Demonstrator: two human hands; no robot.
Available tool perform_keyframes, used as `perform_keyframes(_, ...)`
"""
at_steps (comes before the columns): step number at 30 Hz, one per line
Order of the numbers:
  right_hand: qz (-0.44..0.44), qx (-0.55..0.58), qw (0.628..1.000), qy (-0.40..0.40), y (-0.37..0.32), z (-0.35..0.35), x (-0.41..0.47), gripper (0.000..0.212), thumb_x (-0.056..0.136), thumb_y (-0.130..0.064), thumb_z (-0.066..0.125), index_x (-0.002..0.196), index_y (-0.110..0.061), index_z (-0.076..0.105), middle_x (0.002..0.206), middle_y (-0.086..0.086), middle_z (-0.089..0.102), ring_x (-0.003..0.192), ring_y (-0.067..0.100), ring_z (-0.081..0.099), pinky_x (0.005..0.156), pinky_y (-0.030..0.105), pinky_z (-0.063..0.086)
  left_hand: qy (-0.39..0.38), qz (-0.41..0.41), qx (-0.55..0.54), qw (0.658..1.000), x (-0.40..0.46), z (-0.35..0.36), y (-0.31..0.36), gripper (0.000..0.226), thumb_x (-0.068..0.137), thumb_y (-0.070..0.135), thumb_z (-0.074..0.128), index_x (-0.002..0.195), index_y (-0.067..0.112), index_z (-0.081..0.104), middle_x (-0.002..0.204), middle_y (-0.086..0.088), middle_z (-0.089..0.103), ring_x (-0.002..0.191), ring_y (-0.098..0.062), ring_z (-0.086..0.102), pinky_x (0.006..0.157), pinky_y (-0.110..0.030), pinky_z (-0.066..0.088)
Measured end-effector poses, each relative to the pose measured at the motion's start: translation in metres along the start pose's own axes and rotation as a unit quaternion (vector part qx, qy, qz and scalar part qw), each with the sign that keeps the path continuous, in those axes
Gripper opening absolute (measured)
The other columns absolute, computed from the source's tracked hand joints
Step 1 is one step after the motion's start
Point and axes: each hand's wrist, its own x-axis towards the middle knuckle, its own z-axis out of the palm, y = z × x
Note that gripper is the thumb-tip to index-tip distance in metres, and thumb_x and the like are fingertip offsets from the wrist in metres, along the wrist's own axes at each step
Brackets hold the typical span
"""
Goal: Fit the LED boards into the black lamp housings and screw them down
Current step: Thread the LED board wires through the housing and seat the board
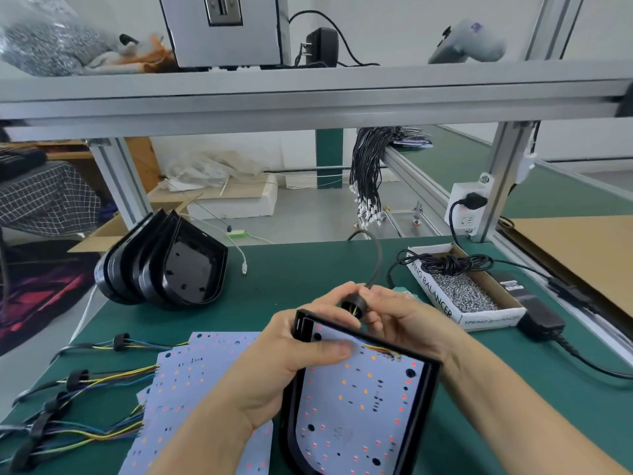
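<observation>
The left hand grips the black housing by its upper left edge, thumb pressed on the LED board seated inside. The right hand pinches a black cable plug just above the housing's top edge. Spare boards lie left of the hands; a screw box sits right. The housing's bottom is cut off.

"SPRING BALANCER" on white screw box

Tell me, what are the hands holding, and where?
Left hand grips the black lamp housing by its top corner. Right hand pinches the black round plug on the cable.
</observation>
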Motion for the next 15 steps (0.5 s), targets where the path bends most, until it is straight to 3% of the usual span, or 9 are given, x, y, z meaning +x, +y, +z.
perform_keyframes(5, 0.019, 0.027, 0.999, -0.011, 0.003, 0.008, -0.003, 0.008, 0.07, -0.016, 0.07, 0.077, -0.012, 0.068, 0.059, 0.004, 0.059, 0.042, 0.008, 0.057, 0.043, 0.017, 0.05, 0.024, -0.006, -0.013, 1.0, -0.001, -0.004, 0.0, 0.021, 0.063, -0.003, 0.072, 0.082, 0.006, 0.074, 0.127, -0.007, 0.063, 0.118, -0.023, 0.061, 0.091, -0.025, 0.052)
perform_keyframes(8, -0.017, -0.01, 1.0, 0.024, 0.001, 0.013, -0.003, 0.014, 0.071, -0.025, 0.071, 0.066, -0.014, 0.064, 0.053, 0.001, 0.056, 0.038, 0.006, 0.052, 0.04, 0.014, 0.046, 0.016, 0.001, 0.022, 1.0, 0.0, -0.006, 0.0, 0.023, 0.059, 0.007, 0.078, 0.081, 0.011, 0.075, 0.127, -0.006, 0.06, 0.119, -0.021, 0.059, 0.095, -0.027, 0.048)
perform_keyframes(10, -0.05, 0.009, 0.998, 0.041, 0.003, 0.016, 0.0, 0.016, 0.068, -0.024, 0.072, 0.063, -0.014, 0.061, 0.058, 0.001, 0.054, 0.047, 0.006, 0.048, 0.054, 0.014, 0.042, 0.0, 0.006, 0.021, 1.0, 0.0, -0.006, -0.001, 0.026, 0.058, 0.014, 0.079, 0.083, 0.01, 0.075, 0.13, 0.0, 0.06, 0.12, -0.018, 0.058, 0.091, -0.021, 0.048)
perform_keyframes(12, -0.05, 0.057, 0.996, 0.053, 0.007, 0.018, 0.002, 0.017, 0.064, -0.026, 0.074, 0.069, -0.014, 0.063, 0.069, 0.001, 0.05, 0.062, 0.011, 0.043, 0.071, 0.024, 0.03, -0.01, 0.013, 0.006, 1.0, -0.001, -0.005, -0.003, 0.024, 0.06, 0.015, 0.078, 0.084, 0.011, 0.075, 0.132, 0.003, 0.06, 0.123, -0.013, 0.056, 0.087, -0.017, 0.047)
perform_keyframes(15, -0.031, 0.066, 0.996, 0.054, 0.014, 0.024, 0.003, 0.026, 0.066, -0.035, 0.074, 0.079, -0.016, 0.063, 0.078, 0.002, 0.044, 0.077, 0.019, 0.036, 0.082, 0.033, 0.019, -0.02, 0.033, -0.001, 0.999, 0.001, -0.004, -0.005, 0.022, 0.063, 0.013, 0.077, 0.084, 0.011, 0.074, 0.135, 0.003, 0.059, 0.129, -0.017, 0.051, 0.096, -0.027, 0.043)
